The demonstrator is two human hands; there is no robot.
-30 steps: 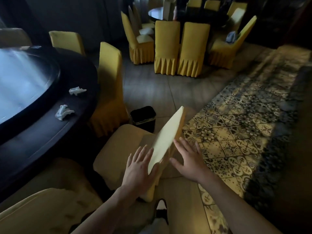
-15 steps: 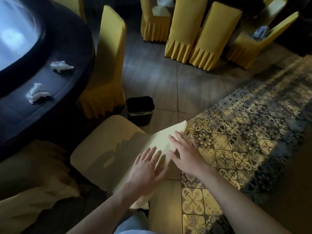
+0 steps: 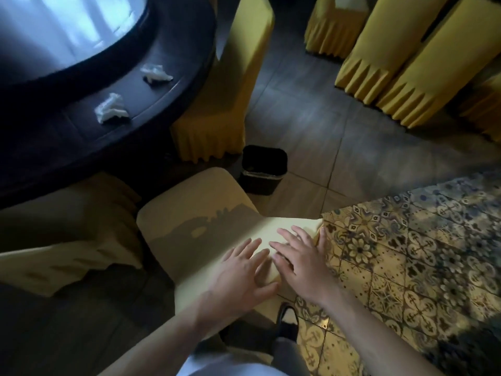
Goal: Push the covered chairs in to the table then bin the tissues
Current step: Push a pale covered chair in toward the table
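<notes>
A yellow covered chair [image 3: 189, 213] stands just in front of me, its seat facing the dark round table [image 3: 168, 85]. Both hands rest on the top of its backrest. My left hand [image 3: 244, 272] lies flat with fingers spread. My right hand [image 3: 301, 259] lies beside it, thumb hooked over the far edge. Two crumpled white tissues lie on the table's dark rim: one nearer [image 3: 111, 108], one farther [image 3: 156, 73]. A small black bin [image 3: 263, 169] stands on the floor just beyond the chair.
Another covered chair [image 3: 230, 85] is tucked against the table beyond the bin. A covered chair [image 3: 65, 240] sits at my left. More yellow chairs [image 3: 401, 63] stand at the upper right. A patterned carpet [image 3: 406, 253] covers the floor on the right. My shoe [image 3: 287, 318] shows below.
My view has tilted down and closer to the table. Both hands have settled together flat on the chair's backrest top, and the chair sits nearer the table.
</notes>
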